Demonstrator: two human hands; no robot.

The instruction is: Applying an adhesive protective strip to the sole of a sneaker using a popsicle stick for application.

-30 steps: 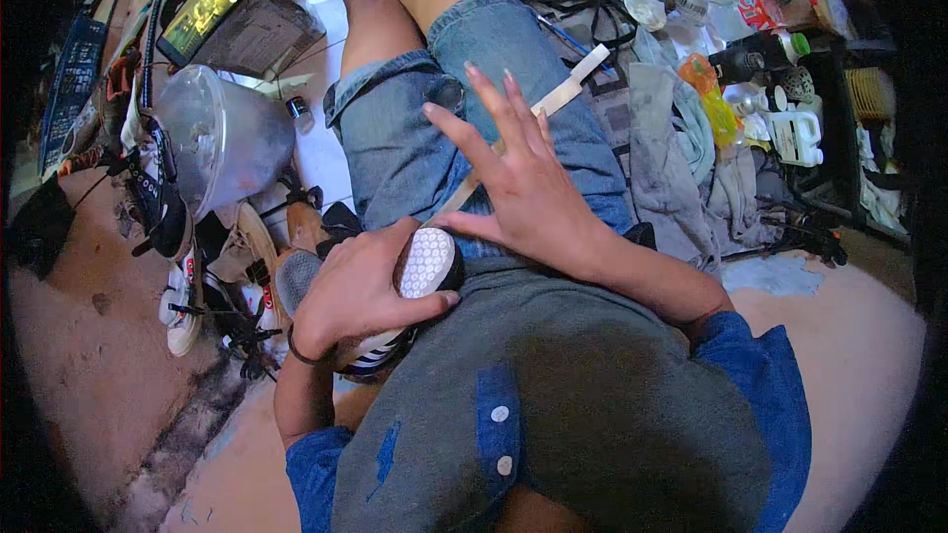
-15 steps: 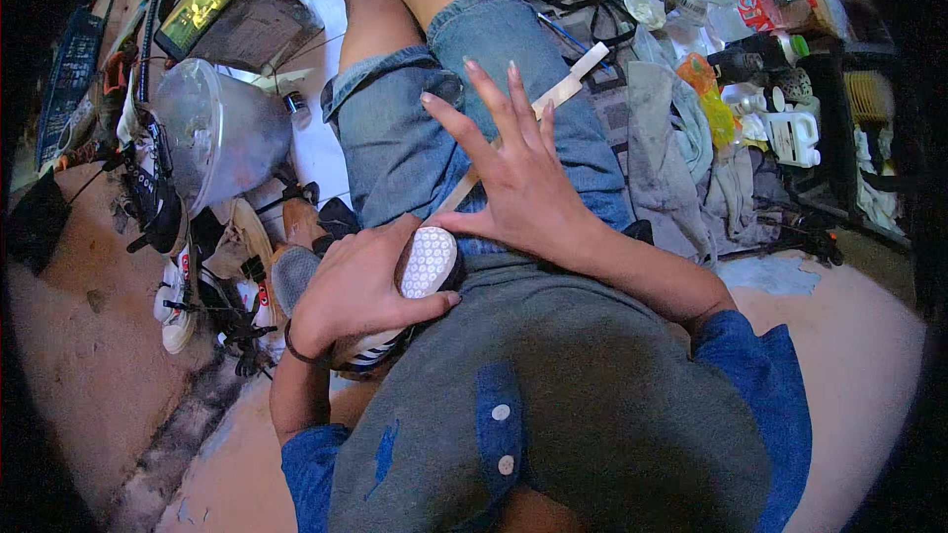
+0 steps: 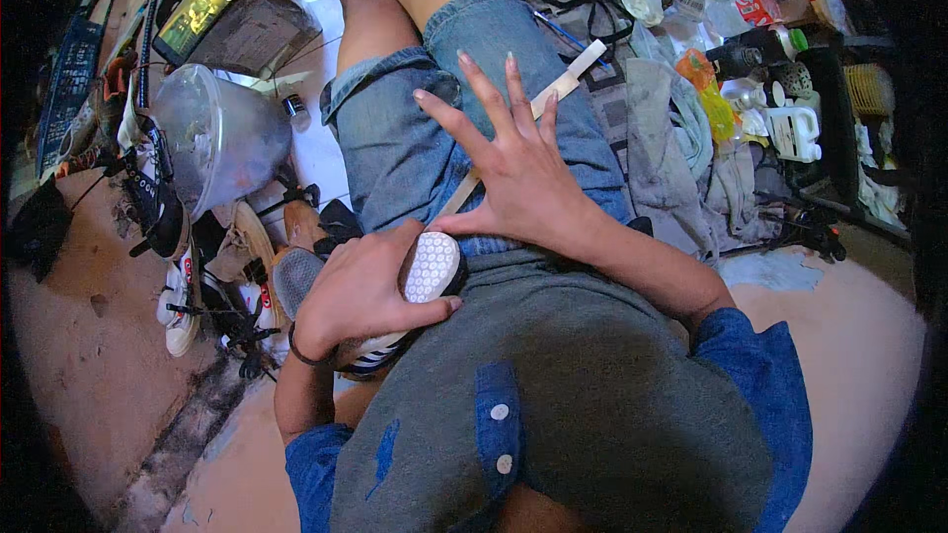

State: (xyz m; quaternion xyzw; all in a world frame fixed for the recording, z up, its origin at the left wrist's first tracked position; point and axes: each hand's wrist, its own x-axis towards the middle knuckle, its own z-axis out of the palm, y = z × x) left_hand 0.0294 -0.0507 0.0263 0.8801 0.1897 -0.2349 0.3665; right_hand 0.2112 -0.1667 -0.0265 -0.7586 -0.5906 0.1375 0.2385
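Note:
My left hand (image 3: 357, 281) is wrapped round a shoe (image 3: 432, 266), held against my belly with its white dimpled sole tip showing. Dark and white stripes appear below the palm, and the rest of the shoe is hidden by the hand. My right hand (image 3: 513, 163) has its fingers spread wide, the thumb tip beside the top of the sole; I cannot tell whether they touch. Beneath the right hand, a long narrow cream strip (image 3: 555, 94) with a wider white end runs across my denim shorts (image 3: 395, 138). Its near end stops close to the right thumb.
Several shoes (image 3: 181, 306) lie at left, near a clear plastic tub (image 3: 222, 138). A lit phone (image 3: 202, 10) leans at the upper left. On the right are grey cloths (image 3: 662, 148), a yellow-orange bottle (image 3: 706, 94), a white jug (image 3: 793, 133) and a red-capped bottle (image 3: 775, 3).
The shoe and left hand have shifted very slightly to the right. The right hand has moved slightly left and keeps its spread pose.

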